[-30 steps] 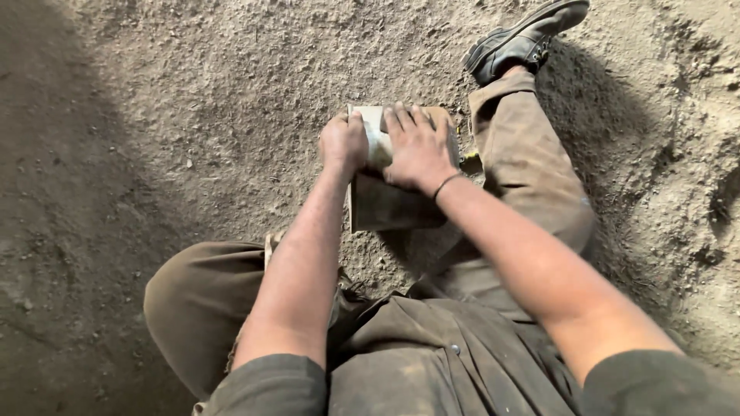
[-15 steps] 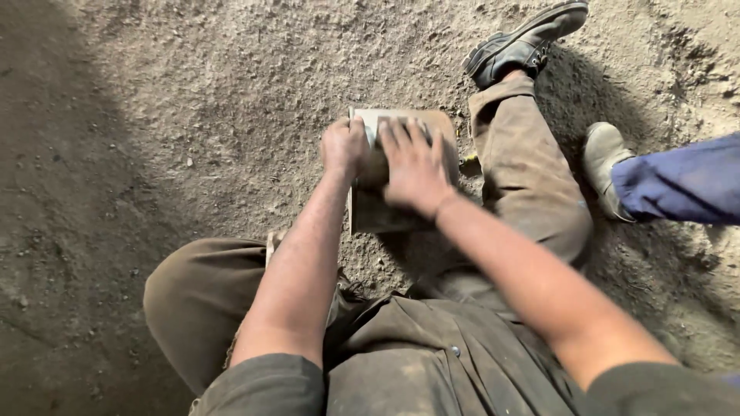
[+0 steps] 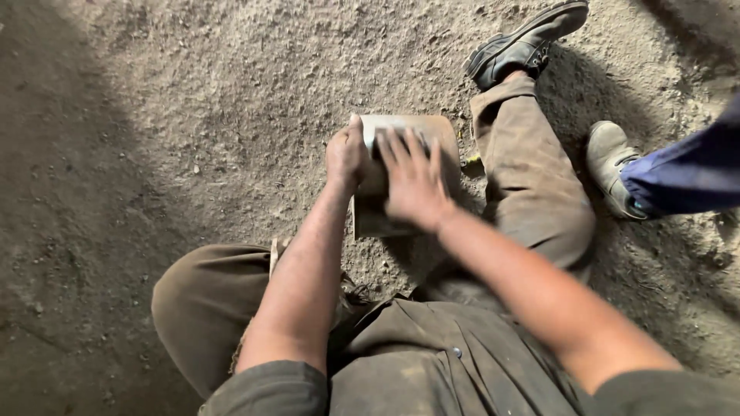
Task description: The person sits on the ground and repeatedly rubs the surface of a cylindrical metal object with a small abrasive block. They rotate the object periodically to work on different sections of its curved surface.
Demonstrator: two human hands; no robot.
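**Operator:** Since half a second back, another person's grey shoe [image 3: 610,166] and blue trouser leg [image 3: 686,176] have pushed further in from the right edge, and my right hand [image 3: 414,183] has slid up the block a little.

**Colleague:** What are the hands on?

**Operator:** A brownish rectangular block [image 3: 401,173], metal by the look of it, lying on the sandy ground [image 3: 193,115] just in front of my knees. Its far end is paler grey and catches the light. My left hand [image 3: 344,154] is wrapped around the block's left edge near the far corner, fingers curled over it, gripping. My right hand lies flat on the top face, fingers spread wide and pointing away from me, pressing down rather than closing on anything.

**Colleague:** Where does the block sit relative to your legs?

**Operator:** Between them. My right leg [image 3: 532,177], in olive-brown trousers, stretches out along the block's right side, ending in a black shoe [image 3: 524,42] towards the top edge. My left knee [image 3: 208,300] is bent, close to me at the lower left. Whether the block touches the right trouser leg I cannot tell.

**Colleague:** And the other person?

**Operator:** Only that shoe and trouser leg show, just beyond my right leg, apart from the block.
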